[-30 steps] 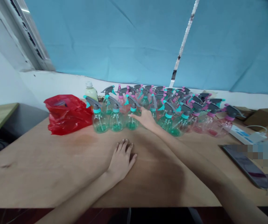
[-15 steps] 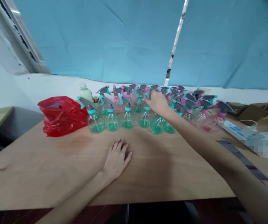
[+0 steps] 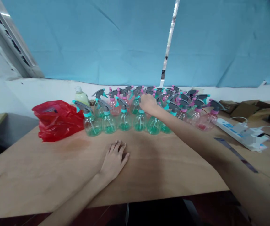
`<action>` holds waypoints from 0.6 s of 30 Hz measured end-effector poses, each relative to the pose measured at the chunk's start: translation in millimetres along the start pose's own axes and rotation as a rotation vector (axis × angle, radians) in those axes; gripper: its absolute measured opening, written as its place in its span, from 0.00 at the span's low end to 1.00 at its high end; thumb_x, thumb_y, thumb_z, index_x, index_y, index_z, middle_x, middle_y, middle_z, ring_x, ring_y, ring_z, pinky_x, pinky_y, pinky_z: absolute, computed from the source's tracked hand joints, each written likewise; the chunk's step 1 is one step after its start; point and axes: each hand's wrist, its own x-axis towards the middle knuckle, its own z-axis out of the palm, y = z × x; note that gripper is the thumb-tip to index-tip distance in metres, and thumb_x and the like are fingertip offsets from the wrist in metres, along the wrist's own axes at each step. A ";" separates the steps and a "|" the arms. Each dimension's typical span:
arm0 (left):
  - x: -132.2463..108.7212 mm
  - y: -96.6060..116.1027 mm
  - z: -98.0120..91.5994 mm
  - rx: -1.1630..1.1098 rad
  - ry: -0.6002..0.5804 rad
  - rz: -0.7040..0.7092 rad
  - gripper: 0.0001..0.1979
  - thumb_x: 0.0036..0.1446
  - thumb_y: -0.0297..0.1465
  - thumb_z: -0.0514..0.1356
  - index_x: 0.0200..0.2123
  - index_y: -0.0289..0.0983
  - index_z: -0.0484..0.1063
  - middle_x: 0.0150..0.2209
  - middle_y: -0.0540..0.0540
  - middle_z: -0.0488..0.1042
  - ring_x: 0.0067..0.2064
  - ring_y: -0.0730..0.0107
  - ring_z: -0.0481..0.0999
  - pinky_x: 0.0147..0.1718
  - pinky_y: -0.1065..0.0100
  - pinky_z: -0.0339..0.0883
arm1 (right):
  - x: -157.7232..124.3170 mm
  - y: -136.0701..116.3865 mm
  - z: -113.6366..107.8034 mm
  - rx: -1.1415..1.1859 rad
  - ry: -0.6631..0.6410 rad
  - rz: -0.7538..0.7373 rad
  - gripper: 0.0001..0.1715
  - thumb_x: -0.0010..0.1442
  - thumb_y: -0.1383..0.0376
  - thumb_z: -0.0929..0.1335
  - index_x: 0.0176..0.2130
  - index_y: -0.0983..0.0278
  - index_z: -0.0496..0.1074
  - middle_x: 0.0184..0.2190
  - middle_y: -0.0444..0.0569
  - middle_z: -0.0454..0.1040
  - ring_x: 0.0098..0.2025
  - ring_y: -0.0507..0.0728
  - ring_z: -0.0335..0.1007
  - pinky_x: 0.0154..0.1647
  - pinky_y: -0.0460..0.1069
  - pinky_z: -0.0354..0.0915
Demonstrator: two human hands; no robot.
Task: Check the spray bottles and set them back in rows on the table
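My left hand (image 3: 113, 158) lies flat on the wooden table (image 3: 62, 175), fingers stretched out and holding nothing. Further back, my right hand (image 3: 148, 103) is closed around the head of a clear green spray bottle (image 3: 140, 121) in the front row. That bottle stands upright, with a turquoise collar and some green showing at its base; its trigger is hidden by my fingers. To its left is another green spray bottle (image 3: 124, 121) with a grey and turquoise head. On its right stands a further green spray bottle (image 3: 153, 125), partly behind my forearm.
Several more spray bottles, green and pink (image 3: 211, 117), crowd the back. A red plastic bag (image 3: 57, 121) and a pale bottle with a white cap (image 3: 81, 95) stand left. At right lie a white power strip (image 3: 236, 131) with cables, a dark flat strip (image 3: 236, 155) and cardboard (image 3: 248, 110).
My right hand's fingers have closed further around the spray bottle's head, the thumb no longer sticking out. My left hand stays flat on the table. The view has shifted slightly right.
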 end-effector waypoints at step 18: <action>53.7 86.9 -45.3 -0.452 0.105 -0.123 0.37 0.52 0.45 0.61 0.59 0.34 0.52 0.56 0.34 0.67 0.57 0.48 0.67 0.52 0.50 0.63 | -91.5 -10.5 -69.5 -0.018 -0.267 -0.186 0.16 0.49 0.68 0.67 0.39 0.71 0.74 0.29 0.59 0.76 0.31 0.61 0.72 0.23 0.49 0.59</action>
